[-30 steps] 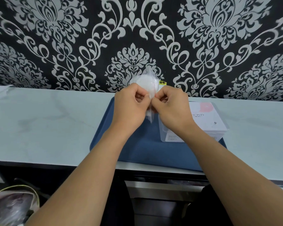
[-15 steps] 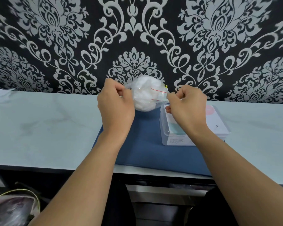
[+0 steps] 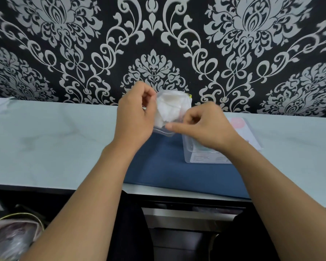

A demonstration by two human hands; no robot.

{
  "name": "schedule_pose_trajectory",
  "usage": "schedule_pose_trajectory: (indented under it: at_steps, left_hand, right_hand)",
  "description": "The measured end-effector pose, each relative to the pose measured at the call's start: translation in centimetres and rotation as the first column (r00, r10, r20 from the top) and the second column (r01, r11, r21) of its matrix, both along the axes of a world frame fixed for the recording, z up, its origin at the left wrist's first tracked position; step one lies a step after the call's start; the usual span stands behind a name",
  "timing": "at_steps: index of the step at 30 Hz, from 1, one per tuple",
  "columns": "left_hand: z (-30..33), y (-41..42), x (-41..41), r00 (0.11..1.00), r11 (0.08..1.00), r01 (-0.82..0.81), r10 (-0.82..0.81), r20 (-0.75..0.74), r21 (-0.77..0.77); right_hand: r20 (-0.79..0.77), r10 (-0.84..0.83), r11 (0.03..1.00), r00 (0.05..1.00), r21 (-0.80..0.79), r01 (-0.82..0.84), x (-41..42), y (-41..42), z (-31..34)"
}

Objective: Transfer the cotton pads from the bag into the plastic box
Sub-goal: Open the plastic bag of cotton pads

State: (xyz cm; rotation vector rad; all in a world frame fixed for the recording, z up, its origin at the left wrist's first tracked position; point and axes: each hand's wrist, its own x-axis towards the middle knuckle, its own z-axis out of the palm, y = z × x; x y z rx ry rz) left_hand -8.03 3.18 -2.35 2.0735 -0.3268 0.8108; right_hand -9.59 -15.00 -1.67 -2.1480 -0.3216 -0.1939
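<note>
Now my left hand point(image 3: 135, 117) grips the bag point(image 3: 170, 110) turned mouth-down, my right hand point(image 3: 203, 127) pinching its lip; cotton pads point(image 3: 167, 112) can come out next.

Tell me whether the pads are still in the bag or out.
In the bag: the white pads show through the clear bag, held above the mat by the left hand and right hand.

No legible txt on box point(image 3: 205, 157).
</note>
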Motion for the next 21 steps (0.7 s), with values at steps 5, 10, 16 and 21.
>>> schedule_pose_trajectory:
  at_steps: [5,10,16,21]
  left_hand:
    - [0.0,-0.2,-0.3,0.996,0.995,0.09,-0.089,-0.018,0.032]
    - [0.4,0.0,-0.5,0.994,0.994,0.085,-0.09,0.069,0.074]
    - [-0.8,0.1,-0.7,0.971,0.975,0.166,-0.135,-0.197,0.15]
    - [-1.4,-0.4,-0.9,0.905,0.849,0.083,0.155,-0.396,0.522]
  right_hand:
    - [0.036,-0.203,0.979,0.979,0.005,0.203,0.5,-0.8,-0.2]
    - [0.112,-0.106,0.975,0.988,-0.182,0.126,1.4,0.8,-2.0]
    - [0.063,-0.046,0.928,0.997,-0.368,0.066,1.6,1.1,-2.0]
    - [-0.121,0.077,0.921,0.99,-0.371,-0.117,0.5,-2.4,0.1]
